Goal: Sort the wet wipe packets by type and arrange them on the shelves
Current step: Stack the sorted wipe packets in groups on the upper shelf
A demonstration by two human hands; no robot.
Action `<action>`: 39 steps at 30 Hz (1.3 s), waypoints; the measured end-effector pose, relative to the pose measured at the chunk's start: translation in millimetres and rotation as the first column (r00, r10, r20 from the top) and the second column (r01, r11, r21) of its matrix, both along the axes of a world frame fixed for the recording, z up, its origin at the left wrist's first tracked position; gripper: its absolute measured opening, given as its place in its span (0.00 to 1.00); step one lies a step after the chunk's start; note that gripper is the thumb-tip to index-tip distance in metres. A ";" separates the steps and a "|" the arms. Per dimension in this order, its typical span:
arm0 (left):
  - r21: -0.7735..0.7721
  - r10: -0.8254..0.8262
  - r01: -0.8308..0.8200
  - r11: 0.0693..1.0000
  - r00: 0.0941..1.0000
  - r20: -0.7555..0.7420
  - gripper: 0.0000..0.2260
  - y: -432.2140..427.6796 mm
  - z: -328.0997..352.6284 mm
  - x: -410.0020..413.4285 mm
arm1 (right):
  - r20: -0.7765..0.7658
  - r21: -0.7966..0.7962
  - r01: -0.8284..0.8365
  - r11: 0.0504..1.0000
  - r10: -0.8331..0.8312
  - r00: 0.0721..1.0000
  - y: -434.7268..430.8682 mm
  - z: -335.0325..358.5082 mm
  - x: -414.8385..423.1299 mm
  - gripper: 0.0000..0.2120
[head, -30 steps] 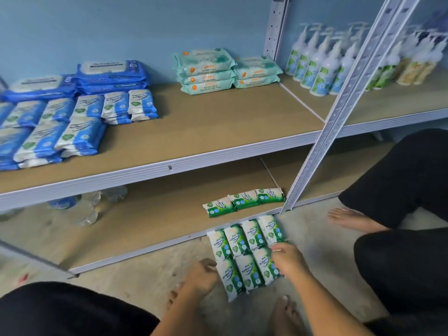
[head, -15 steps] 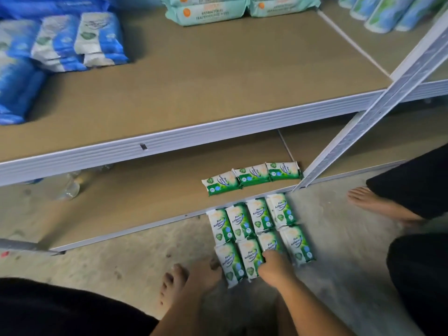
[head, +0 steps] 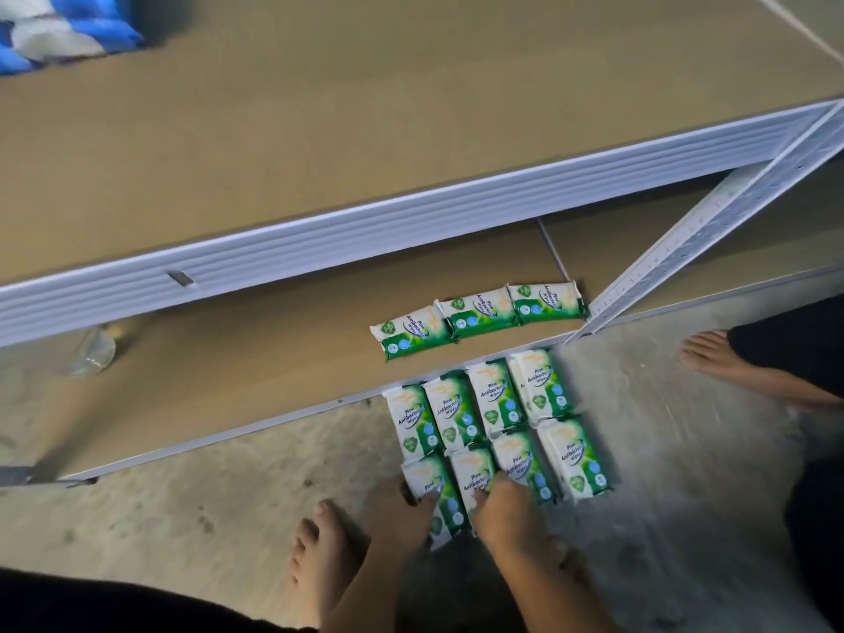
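Observation:
Several green-and-white pine antibacterial wipe packets [head: 498, 431] lie in two rows on the concrete floor, just in front of the lower shelf [head: 228, 395]. Three more of the same packets [head: 479, 319] lie in a row on that shelf near its right post. My left hand [head: 402, 513] grips the near-left packet [head: 429, 486] at its lower end. My right hand [head: 511, 513] has its fingers curled over the packet beside it [head: 472, 472] and hides that packet's lower half. Blue wipe packets [head: 68, 34] sit at the far left of the upper shelf [head: 411, 107].
A slanted metal shelf post [head: 685, 253] stands right of the shelf packets. A clear bottle [head: 91, 354] lies under the upper shelf at left. Another person's bare foot [head: 712, 358] and dark clothing are at right. My own foot [head: 319, 545] is beside my left hand.
The view has tilted down and closer to the floor packets. My right hand has shifted left from the third near packet to the second. My left hand has moved onto the near-left packet.

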State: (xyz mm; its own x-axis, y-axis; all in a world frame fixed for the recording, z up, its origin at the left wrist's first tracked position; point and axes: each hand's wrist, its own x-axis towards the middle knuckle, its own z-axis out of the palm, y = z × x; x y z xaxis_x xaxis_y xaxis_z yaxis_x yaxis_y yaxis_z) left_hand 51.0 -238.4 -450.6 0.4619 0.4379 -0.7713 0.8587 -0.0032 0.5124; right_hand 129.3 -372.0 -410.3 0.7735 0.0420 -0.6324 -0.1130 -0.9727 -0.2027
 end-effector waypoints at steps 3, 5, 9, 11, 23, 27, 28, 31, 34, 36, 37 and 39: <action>-0.006 -0.022 0.022 1.000 1.000 -0.010 0.09 0.7 6.1 3.0 | 0.005 0.003 0.018 1.000 -0.018 1.000 1.3 0.5 0.2 0.11; -0.023 0.004 -0.004 1.000 1.000 0.010 0.12 0.9 5.2 1.3 | -0.012 -0.017 0.014 1.000 -0.014 1.000 3.7 1.7 0.1 0.13; 0.010 0.010 -0.011 1.000 0.998 0.058 0.16 -0.5 3.3 -10.7 | -0.079 -0.051 0.002 0.999 -0.006 0.997 9.6 4.7 -0.1 0.17; 0.023 0.029 -0.031 0.999 0.997 0.067 0.15 -0.4 13.1 -14.9 | -0.099 -0.020 0.037 0.999 -0.039 0.994 11.7 6.5 -1.1 0.20; -0.053 -0.011 0.019 0.998 0.988 0.151 0.15 22.5 79.7 -28.7 | -0.148 0.154 0.139 0.978 -0.116 0.982 6.0 64.7 -17.5 0.15; -0.071 0.064 -0.049 0.996 0.975 0.214 0.16 28.1 115.0 -28.4 | -0.146 0.318 0.216 0.923 -0.178 0.973 4.1 104.7 -14.8 0.11; -0.083 0.083 -0.065 0.994 0.969 0.235 0.16 29.2 125.1 -27.1 | -0.136 0.356 0.234 0.905 -0.197 0.971 3.9 116.7 -13.0 0.11; -0.066 0.095 -0.077 0.995 0.935 0.343 0.16 31.5 161.4 -21.6 | -0.115 0.459 0.281 0.843 -0.258 0.959 3.4 159.9 -8.0 0.19; -0.088 0.121 -0.091 0.992 0.886 0.448 0.15 36.4 206.5 -14.3 | -0.094 0.542 0.293 0.788 -0.289 0.953 2.9 208.6 0.1 0.11; -0.078 0.111 -0.083 0.994 0.850 0.515 0.14 41.8 238.8 -9.9 | -0.079 0.607 0.285 0.742 -0.300 0.951 3.1 240.9 4.8 0.12; -0.064 0.094 -0.071 0.995 0.831 0.548 0.13 45.1 254.5 -8.3 | -0.067 0.647 0.273 0.712 -0.303 0.951 3.6 256.6 6.8 0.18; -0.011 0.051 -0.056 0.998 0.792 0.608 0.14 52.5 289.8 -6.7 | -0.055 0.689 0.255 0.678 -0.302 0.952 4.7 293.3 9.7 0.27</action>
State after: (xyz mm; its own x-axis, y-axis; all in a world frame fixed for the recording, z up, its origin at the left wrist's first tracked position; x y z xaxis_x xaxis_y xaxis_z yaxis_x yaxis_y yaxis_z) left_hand 44.2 -185.9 -160.8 0.8101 0.4802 -0.3364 0.3691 0.0282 0.9290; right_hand 139.0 -367.3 -117.0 0.8548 0.2185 -0.4707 -0.3214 -0.4893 -0.8107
